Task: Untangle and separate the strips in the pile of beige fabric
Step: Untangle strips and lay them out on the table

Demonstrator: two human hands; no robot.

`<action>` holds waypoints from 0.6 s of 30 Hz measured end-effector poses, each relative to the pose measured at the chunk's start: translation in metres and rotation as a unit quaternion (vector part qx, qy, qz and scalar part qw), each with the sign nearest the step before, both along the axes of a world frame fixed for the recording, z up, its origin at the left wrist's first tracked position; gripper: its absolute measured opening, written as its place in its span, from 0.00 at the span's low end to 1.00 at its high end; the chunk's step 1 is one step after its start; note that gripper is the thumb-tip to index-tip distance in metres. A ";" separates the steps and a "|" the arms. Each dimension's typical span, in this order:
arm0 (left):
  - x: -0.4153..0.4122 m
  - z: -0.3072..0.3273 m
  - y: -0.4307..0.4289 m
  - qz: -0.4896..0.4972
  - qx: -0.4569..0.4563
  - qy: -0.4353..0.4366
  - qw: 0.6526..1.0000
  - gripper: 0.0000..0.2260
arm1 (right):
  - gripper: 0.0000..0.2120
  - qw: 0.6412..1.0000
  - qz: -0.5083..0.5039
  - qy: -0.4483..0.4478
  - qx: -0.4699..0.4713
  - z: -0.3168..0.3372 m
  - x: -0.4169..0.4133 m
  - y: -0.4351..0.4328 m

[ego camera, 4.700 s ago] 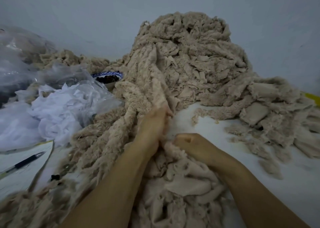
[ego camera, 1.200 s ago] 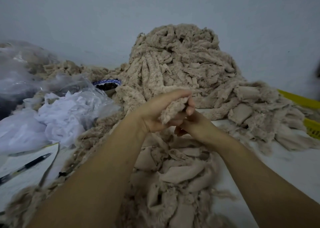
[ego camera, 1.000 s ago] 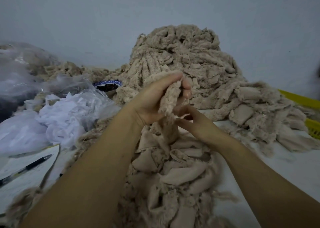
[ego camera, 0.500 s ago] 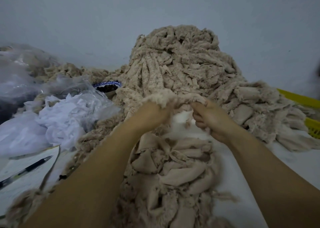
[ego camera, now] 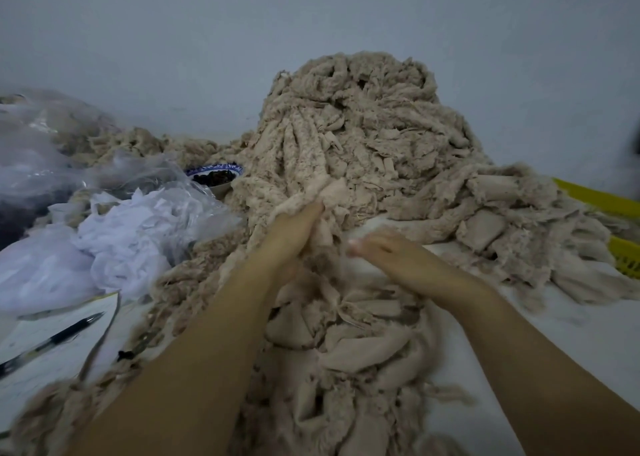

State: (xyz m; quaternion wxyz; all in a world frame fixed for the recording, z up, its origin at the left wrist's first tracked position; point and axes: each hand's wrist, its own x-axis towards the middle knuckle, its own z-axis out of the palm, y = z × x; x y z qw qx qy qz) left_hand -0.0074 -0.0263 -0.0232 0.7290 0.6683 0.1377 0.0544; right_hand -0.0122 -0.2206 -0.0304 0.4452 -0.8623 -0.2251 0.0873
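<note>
A tall heap of tangled beige fabric strips point(ego camera: 363, 126) rises against the wall at centre. Looser strips point(ego camera: 346, 338) lie flat on the white surface just in front of me, between my forearms. My left hand point(ego camera: 294, 230) reaches up at the heap's foot and grips the end of one beige strip point(ego camera: 327, 192), which bunches over its fingertips. My right hand point(ego camera: 391, 258) hovers just to the right, blurred. Its fingers are stretched out toward the left hand, and I see nothing held in them.
A clear plastic bag of white cloth point(ego camera: 121, 237) lies at the left, with a blue-rimmed bowl point(ego camera: 214, 175) behind it. A pen point(ego camera: 52, 339) lies on a sheet of paper point(ego camera: 86, 317) at the lower left. A yellow basket point(ego camera: 623, 248) stands at the right edge.
Half a second ago both hands pulled a strip taut between them. Now the right hand has let go and dropped lower, while the left still holds the strip near the heap.
</note>
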 end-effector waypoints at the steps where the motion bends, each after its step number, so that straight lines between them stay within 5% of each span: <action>1: 0.000 0.004 -0.010 -0.018 -0.026 -0.001 1.000 0.12 | 0.25 0.999 -0.017 -0.045 -0.016 0.002 0.002 0.008; 6: -0.014 0.012 -0.046 -0.149 -0.110 -0.024 0.982 0.13 | 0.06 0.995 -0.059 -0.072 0.037 0.007 0.002 0.033; 13: -0.034 0.009 -0.042 -0.290 -0.008 -0.027 0.956 0.19 | 0.10 0.941 -0.098 0.207 0.251 0.005 0.015 0.001; 15: -0.035 0.012 -0.035 -0.250 0.032 -0.069 0.965 0.16 | 0.09 0.875 -0.142 0.187 0.423 0.016 0.030 -0.019; 17: -0.032 0.011 -0.031 -0.171 0.136 -0.096 0.971 0.15 | 0.08 0.716 -0.184 0.210 0.640 0.023 0.044 -0.035; 18: -0.031 0.009 -0.029 -0.159 0.245 -0.086 0.953 0.17 | 0.15 0.682 -0.194 0.220 0.670 0.020 0.046 -0.038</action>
